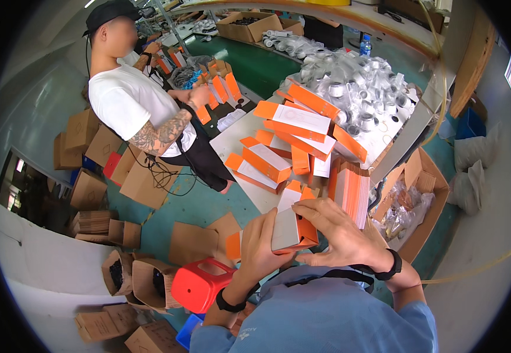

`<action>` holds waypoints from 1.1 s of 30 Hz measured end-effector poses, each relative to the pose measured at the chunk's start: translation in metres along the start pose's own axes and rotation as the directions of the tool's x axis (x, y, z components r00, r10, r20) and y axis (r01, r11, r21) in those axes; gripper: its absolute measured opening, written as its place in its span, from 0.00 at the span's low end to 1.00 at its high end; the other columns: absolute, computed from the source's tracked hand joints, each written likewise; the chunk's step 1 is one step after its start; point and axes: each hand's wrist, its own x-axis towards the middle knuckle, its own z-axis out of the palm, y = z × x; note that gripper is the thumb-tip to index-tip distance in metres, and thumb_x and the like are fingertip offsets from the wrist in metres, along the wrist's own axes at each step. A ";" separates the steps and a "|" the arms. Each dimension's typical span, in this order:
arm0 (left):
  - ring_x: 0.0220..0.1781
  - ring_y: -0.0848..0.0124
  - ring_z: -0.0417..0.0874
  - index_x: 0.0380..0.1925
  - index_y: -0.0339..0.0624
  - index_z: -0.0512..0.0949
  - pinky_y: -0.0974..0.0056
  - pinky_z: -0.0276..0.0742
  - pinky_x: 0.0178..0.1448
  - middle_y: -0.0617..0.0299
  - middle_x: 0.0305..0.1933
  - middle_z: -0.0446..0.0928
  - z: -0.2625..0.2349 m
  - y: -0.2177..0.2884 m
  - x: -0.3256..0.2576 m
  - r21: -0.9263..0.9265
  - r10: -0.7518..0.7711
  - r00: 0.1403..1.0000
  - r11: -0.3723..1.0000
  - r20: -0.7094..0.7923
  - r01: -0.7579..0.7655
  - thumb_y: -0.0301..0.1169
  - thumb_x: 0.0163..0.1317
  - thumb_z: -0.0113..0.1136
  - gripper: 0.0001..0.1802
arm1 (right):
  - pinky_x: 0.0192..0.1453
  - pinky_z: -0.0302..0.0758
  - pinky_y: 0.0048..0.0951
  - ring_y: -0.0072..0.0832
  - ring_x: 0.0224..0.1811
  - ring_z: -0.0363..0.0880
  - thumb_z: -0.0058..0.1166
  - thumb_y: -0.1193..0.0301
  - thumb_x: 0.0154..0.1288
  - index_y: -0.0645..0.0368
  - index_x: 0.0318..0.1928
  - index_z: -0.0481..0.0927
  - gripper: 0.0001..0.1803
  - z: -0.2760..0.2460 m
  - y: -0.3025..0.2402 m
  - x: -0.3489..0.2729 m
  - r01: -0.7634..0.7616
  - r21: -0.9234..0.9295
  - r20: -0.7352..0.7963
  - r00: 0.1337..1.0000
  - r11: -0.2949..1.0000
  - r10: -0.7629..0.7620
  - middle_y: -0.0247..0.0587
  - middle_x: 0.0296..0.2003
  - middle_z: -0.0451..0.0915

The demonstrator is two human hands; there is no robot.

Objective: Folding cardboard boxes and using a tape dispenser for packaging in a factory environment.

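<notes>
One box (pixel 285 230) between two grips (pixel 259 246) (pixel 349 235), one red stool (pixel 195 289)

A red stool (pixel 199 297) stands on the green floor (pixel 211 206); left of it are open cartons (pixel 144 289), just nearer a blue bin (pixel 188 331), beyond it brown cardboard (pixel 192 242) and a white-shirted person (pixel 127 97).

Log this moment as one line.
left hand: holding orange-and-white box | right hand: at box's right end | nearby: stacked flat cartons, bagged parts on table
</notes>
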 end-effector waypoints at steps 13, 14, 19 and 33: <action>0.60 0.50 0.68 0.63 0.38 0.64 0.46 0.59 0.62 0.48 0.60 0.67 0.016 -0.051 -0.042 0.223 -0.137 0.984 0.962 -0.114 0.160 0.35 0.42 0.74 0.46 | 0.52 0.77 0.41 0.49 0.49 0.76 0.72 0.59 0.43 0.70 0.56 0.70 0.42 0.065 0.165 0.040 -0.488 -0.027 -0.222 0.854 0.873 0.470 0.58 0.50 0.68; 0.60 0.49 0.68 0.63 0.37 0.64 0.46 0.60 0.61 0.46 0.60 0.66 0.034 -0.067 -0.051 0.142 -0.161 0.986 0.976 -0.039 0.165 0.37 0.42 0.73 0.46 | 0.51 0.77 0.41 0.49 0.48 0.76 0.73 0.60 0.43 0.71 0.56 0.69 0.42 0.072 0.185 0.049 -0.534 -0.066 -0.284 0.820 0.843 0.497 0.59 0.50 0.67; 0.61 0.45 0.67 0.61 0.33 0.63 0.47 0.66 0.59 0.41 0.60 0.65 0.117 -0.124 -0.088 0.111 -0.281 0.949 0.957 0.139 0.267 0.44 0.43 0.72 0.47 | 0.48 0.78 0.43 0.54 0.49 0.75 0.71 0.61 0.47 0.69 0.54 0.64 0.40 0.100 0.233 0.060 -0.561 -0.043 -0.407 0.765 0.827 0.499 0.61 0.55 0.61; 0.64 0.44 0.65 0.64 0.35 0.60 0.45 0.63 0.61 0.39 0.62 0.63 0.155 -0.140 -0.092 0.212 -0.328 0.925 0.934 0.192 0.287 0.52 0.46 0.71 0.51 | 0.61 0.66 0.50 0.55 0.57 0.67 0.61 0.66 0.50 0.71 0.55 0.65 0.34 0.172 0.258 -0.050 -0.653 -0.328 -0.242 0.757 0.682 0.607 0.60 0.54 0.69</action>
